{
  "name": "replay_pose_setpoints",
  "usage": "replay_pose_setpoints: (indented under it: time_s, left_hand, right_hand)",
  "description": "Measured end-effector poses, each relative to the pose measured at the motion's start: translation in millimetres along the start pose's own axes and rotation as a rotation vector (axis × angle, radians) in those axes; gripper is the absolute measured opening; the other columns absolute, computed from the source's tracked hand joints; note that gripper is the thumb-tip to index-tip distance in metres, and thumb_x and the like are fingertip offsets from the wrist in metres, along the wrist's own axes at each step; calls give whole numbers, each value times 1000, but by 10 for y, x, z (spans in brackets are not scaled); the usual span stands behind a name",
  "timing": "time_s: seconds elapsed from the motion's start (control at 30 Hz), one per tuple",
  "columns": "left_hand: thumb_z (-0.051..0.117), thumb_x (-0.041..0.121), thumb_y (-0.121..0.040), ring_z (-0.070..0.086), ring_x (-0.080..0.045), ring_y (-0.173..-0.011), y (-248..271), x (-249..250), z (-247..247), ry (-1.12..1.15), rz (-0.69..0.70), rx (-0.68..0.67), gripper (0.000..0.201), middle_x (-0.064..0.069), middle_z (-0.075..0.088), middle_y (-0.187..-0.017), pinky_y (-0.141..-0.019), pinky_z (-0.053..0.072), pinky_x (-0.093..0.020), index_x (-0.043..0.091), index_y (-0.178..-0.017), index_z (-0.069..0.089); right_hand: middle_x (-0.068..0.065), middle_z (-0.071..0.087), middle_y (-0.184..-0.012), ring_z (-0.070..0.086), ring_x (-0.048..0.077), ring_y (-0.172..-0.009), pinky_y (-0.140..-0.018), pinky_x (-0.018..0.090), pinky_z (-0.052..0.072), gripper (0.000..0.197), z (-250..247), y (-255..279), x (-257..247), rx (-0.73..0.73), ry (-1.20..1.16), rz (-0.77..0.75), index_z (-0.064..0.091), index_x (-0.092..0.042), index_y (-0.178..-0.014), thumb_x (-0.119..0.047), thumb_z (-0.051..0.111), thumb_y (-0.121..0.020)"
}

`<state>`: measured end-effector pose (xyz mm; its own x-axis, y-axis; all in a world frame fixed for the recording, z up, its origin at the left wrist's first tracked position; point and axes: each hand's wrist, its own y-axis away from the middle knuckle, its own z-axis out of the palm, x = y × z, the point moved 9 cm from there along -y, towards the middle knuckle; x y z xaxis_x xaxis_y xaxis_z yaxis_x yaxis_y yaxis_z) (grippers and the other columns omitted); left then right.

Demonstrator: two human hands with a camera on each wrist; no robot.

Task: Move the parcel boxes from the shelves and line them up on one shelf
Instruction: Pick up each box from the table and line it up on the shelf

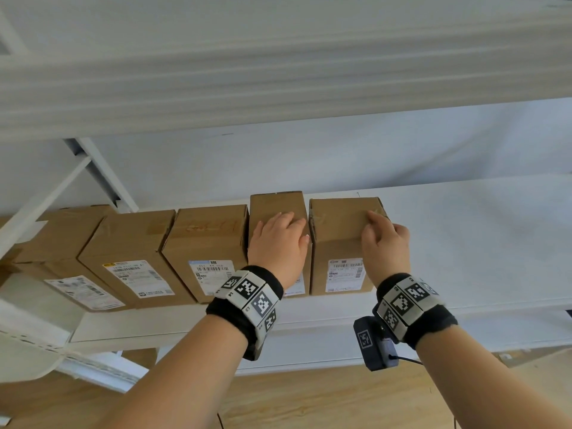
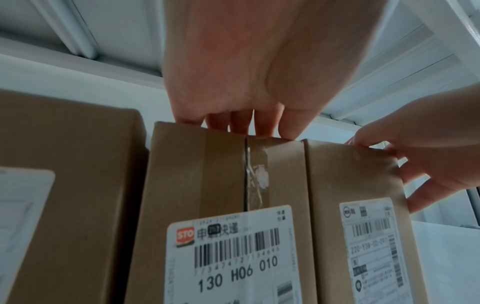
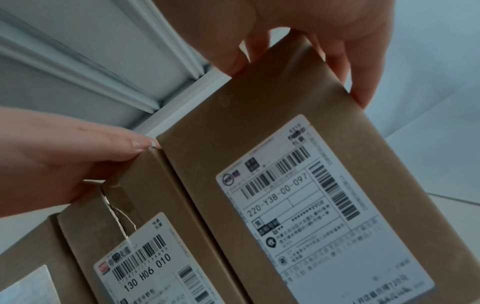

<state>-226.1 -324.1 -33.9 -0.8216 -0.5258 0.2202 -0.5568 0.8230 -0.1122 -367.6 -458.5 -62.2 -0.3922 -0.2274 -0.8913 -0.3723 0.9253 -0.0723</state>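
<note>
Parcel boxes stand in a row on a white shelf point(image 1: 464, 243), five of them side by side, each with a shipping label on its front face. The three on the left point(image 1: 130, 258) lean in the wide-angle head view; the fourth box point(image 1: 275, 205) and the fifth box point(image 1: 340, 243) stand upright and just beside each other at the right end of the row, with a thin gap between them.

The left hand point(image 1: 280, 239) lies on top of the fourth box, its fingers point(image 2: 262, 125) curled over the top front edge and touching the taped seam. The right hand point(image 1: 385, 243) grips the fifth box at its top right corner, fingers on the top and thumb point(image 3: 361, 82) down the right side.

Above the row runs the underside of another white shelf point(image 1: 278, 72). Both wrists carry black bands with square coded markers point(image 1: 247, 292).
</note>
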Motion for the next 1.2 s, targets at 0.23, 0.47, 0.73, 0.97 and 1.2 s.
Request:
replay_pose_setpoints:
  time_s: [0.23,0.47,0.73,0.97,1.2]
  left_hand:
    - [36,30,-99,35,-19,-133,-22,16,-86,20,5,34,40,0,41,-144,-111,27,-40,21,-136,46]
    - [36,25,-99,41,-18,-127,5,58,-166,72,0,59,37,2,47,-138,-111,29,-38,20,-134,49]
    - [36,23,-99,43,-17,-126,39,160,-186,86,0,63,37,1,48,-137,-109,31,-37,19,-135,48]
    - [36,22,-99,44,-17,-125,80,240,-214,95,-21,76,38,1,49,-136,-108,32,-38,19,-135,48]
    - [36,23,-99,41,-16,-128,151,316,-289,75,-64,107,38,2,47,-138,-115,22,-39,21,-135,47]
  right_hand:
    - [8,39,-125,51,23,-101,-89,25,35,37,8,-30,-1,-1,-2,2,52,-28,-128,-24,40,-93]
    - [8,37,-129,47,28,-114,-95,32,39,35,-8,-60,-4,-6,8,-5,56,-27,-123,-24,43,-91]
    - [6,42,-131,48,26,-113,-96,35,40,35,-49,-89,-51,-40,32,-62,58,-23,-123,-20,44,-91]
    - [7,36,-137,46,27,-117,-98,35,39,37,-36,-85,-32,-79,32,-63,55,-24,-126,-24,45,-91]
    - [10,27,-145,42,31,-123,-103,39,37,41,-169,-1,-244,-85,107,-195,51,-21,-129,-26,52,-89]
